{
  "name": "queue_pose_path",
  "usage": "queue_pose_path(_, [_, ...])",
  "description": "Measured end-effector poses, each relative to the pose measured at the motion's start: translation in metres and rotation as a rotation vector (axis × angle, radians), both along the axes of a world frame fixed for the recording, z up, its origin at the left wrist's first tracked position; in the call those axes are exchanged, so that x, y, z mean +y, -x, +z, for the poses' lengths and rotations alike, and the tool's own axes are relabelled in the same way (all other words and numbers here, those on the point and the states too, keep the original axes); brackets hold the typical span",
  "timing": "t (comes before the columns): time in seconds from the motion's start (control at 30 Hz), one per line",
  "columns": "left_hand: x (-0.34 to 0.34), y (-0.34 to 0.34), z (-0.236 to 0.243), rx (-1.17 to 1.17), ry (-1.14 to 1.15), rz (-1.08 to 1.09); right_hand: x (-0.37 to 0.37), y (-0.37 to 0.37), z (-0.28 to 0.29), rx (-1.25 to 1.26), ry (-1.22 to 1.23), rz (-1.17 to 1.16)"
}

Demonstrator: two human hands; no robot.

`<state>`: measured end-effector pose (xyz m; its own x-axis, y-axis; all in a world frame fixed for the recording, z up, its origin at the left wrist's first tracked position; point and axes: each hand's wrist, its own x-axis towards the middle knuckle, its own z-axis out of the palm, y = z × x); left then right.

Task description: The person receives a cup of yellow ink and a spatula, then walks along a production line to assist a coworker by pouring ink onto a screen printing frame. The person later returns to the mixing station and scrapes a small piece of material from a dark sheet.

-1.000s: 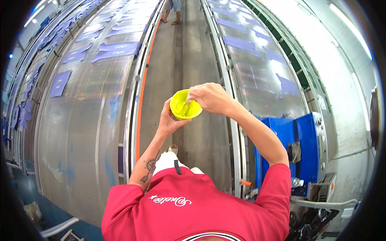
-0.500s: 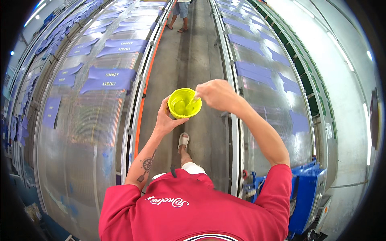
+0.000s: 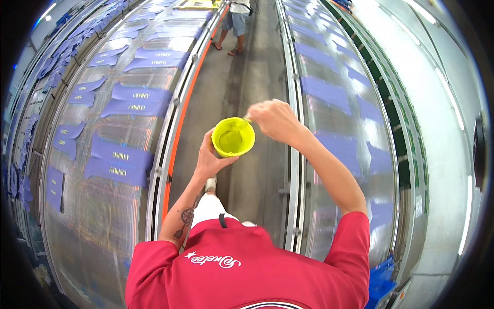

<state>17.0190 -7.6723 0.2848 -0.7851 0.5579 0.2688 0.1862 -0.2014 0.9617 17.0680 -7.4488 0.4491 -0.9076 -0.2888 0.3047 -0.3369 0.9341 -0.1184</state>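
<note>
A bright yellow-green tub (image 3: 249,146) is held in front of me over the aisle, tilted so that its inside shows. Thick paint or ink of the same colour (image 3: 230,142) coats its bottom and walls. My left hand (image 3: 212,158) grips the tub from the left, thumb along the near side and fingers round the outer wall. At the far right rim, my right hand (image 3: 271,119) is closed on a paint-smeared stirring stick (image 3: 247,120), mostly covered by the fingers and blurred. The stick's lower end reaches into the tub.
Long printing tables flank the aisle (image 3: 257,170). Purple fabric pieces with yellow print (image 3: 121,157) lie on the left table; more purple pieces (image 3: 337,149) are on the right one. A person (image 3: 236,26) stands farther along the aisle. Blue equipment (image 3: 381,283) is at lower right.
I have moved forward along the aisle, bringing more printed pieces alongside. The stick has shifted from inside the tub toward its far right rim. Both hands keep their grip.
</note>
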Motion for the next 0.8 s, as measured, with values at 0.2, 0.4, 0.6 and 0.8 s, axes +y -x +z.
queue_pose_path(0.2, [0.114, 0.154, -0.007, -0.017, -0.088, -0.044, 0.093, 0.142, -0.014, -0.085, 0.139, -0.015])
queue_pose_path(0.4, [0.216, 0.307, 0.008, 0.022, -0.024, -0.04, 0.212, 0.279, 0.017, -0.254, 0.087, -0.104])
queue_pose_path(0.6, [0.315, 0.419, 0.021, 0.038, 0.025, -0.06, 0.31, 0.401, 0.015, -0.123, 0.078, -0.166])
queue_pose_path(0.8, [0.421, 0.54, 0.003, 0.033, 0.005, -0.012, 0.403, 0.52, -0.008, -0.129, 0.29, 0.017])
